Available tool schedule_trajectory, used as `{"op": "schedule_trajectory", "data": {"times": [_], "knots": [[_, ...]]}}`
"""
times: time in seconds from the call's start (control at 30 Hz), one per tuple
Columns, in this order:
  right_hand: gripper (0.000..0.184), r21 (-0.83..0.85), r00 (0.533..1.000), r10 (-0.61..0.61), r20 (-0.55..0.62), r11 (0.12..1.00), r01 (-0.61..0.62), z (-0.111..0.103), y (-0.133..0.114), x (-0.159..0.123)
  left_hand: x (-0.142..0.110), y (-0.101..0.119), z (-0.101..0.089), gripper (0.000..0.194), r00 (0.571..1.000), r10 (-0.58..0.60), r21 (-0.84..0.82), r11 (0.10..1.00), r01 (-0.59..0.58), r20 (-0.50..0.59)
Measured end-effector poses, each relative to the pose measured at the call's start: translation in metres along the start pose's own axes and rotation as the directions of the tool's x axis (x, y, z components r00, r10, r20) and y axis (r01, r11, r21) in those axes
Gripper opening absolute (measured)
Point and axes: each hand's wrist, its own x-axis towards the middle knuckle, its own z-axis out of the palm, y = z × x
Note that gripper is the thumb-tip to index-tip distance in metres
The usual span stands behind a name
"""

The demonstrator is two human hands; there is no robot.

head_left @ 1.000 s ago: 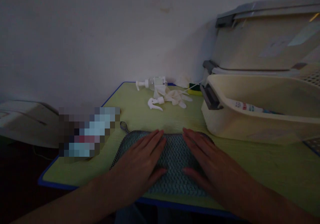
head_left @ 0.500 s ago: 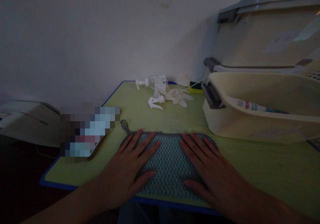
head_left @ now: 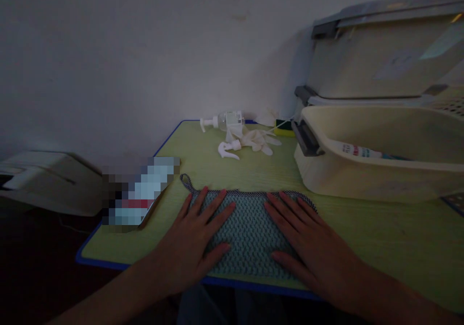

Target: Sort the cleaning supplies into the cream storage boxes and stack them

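Note:
A blue-green knitted cloth [head_left: 250, 233] with a black-and-white braided edge and a hanging loop at its far left corner lies flat at the table's near edge. My left hand [head_left: 197, 235] rests open on its left side, fingers spread and pointing away from me. On the cloth's right side lies my right hand [head_left: 308, 243], also open and palm down. Both palms cover parts of the cloth, and the middle of it shows between them.
On the green table [head_left: 174, 163] stands a cream plastic basket [head_left: 362, 180] with a tube [head_left: 357, 151] inside. Farther back lie a pump bottle [head_left: 228, 120], white gloves [head_left: 255, 140], a spray head [head_left: 229, 148] and a sponge [head_left: 284, 128]. At left is a blurred-out flat device [head_left: 145, 192].
The view has shifted slightly, so the table's left side and the device appear farther right. My hands stay flat on the cloth in the same places.

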Motion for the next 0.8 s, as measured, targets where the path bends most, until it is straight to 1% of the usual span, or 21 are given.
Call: {"op": "schedule_trajectory", "data": {"times": [0.2, 0.27, 0.33, 0.4, 0.47, 0.5, 0.57, 0.6, 0.67, 0.73, 0.8], "knots": [[0.061, 0.1, 0.993, 0.046, 0.112, 0.993, -0.058, -0.006, 0.0, 0.005, 0.003, -0.005, 0.001, 0.058, 1.0, 0.014, -0.028, 1.0, -0.014, 0.008], [0.061, 0.123, 0.988, 0.057, 0.146, 0.99, -0.075, -0.01, 0.001, 0.008, 0.007, -0.009, -0.002, 0.057, 0.999, 0.029, -0.031, 0.999, -0.028, 0.036], [0.06, 0.145, 0.986, 0.062, 0.152, 0.986, -0.084, -0.013, 0.003, 0.013, 0.014, -0.012, -0.01, 0.057, 0.997, 0.042, -0.017, 0.999, -0.041, 0.063], [0.052, 0.181, 0.991, 0.075, 0.111, 0.979, -0.095, -0.017, 0.006, 0.017, 0.027, -0.011, -0.021, 0.058, 0.997, 0.043, 0.013, 0.999, -0.044, 0.065], [0.039, 0.228, 0.994, 0.109, 0.014, 0.967, -0.11, -0.021, 0.012, 0.022, 0.044, -0.004, -0.033, 0.056, 0.999, 0.042, 0.038, 0.998, -0.043, 0.021], [0.032, 0.254, 0.99, 0.133, -0.044, 0.96, -0.118, -0.022, 0.016, 0.023, 0.054, 0.001, -0.038, 0.05, 0.998, 0.059, 0.025, 0.998, -0.058, -0.017], [0.025, 0.291, 0.97, 0.179, -0.162, 0.948, -0.127, -0.025, 0.025, 0.024, 0.076, 0.014, -0.042, 0.034, 0.99, 0.101, -0.067, 0.992, -0.108, -0.098], [0.023, 0.3, 0.956, 0.199, -0.216, 0.945, -0.129, -0.026, 0.029, 0.024, 0.088, 0.021, -0.041, 0.029, 0.986, 0.097, -0.144, 0.983, -0.117, -0.136], [0.02, 0.304, 0.929, 0.234, -0.286, 0.942, -0.144, -0.026, 0.038, 0.02, 0.111, 0.033, -0.033, 0.023, 0.978, 0.036, -0.342, 0.934, -0.107, -0.208], [0.017, 0.31, 0.913, 0.271, -0.305, 0.935, -0.174, -0.024, 0.045, 0.012, 0.132, 0.042, -0.021, 0.017, 0.967, -0.059, -0.541, 0.836, -0.088, -0.247], [0.015, 0.34, 0.904, 0.318, -0.285, 0.916, -0.215, -0.021, 0.048, 0.004, 0.147, 0.047, -0.009, 0.014, 0.962, -0.144, -0.707, 0.704, -0.066, -0.232]]}}
